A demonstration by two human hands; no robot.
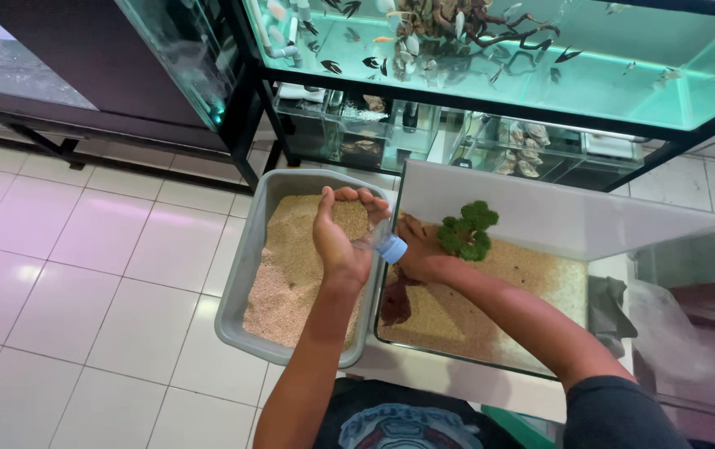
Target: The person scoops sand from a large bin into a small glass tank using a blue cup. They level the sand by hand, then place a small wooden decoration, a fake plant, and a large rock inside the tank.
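My left hand point(339, 237) cups sand point(291, 274) with curled fingers; my right hand point(415, 249) grips a bottle point(386, 246). Tipping could spill sand onto the floor point(91, 274).

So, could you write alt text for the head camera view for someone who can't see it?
A left hand cups sand above a grey tub of sand, while the right hand reaches into a glass tank holding sand and a green plant. Fish tanks stand behind on a black rack.
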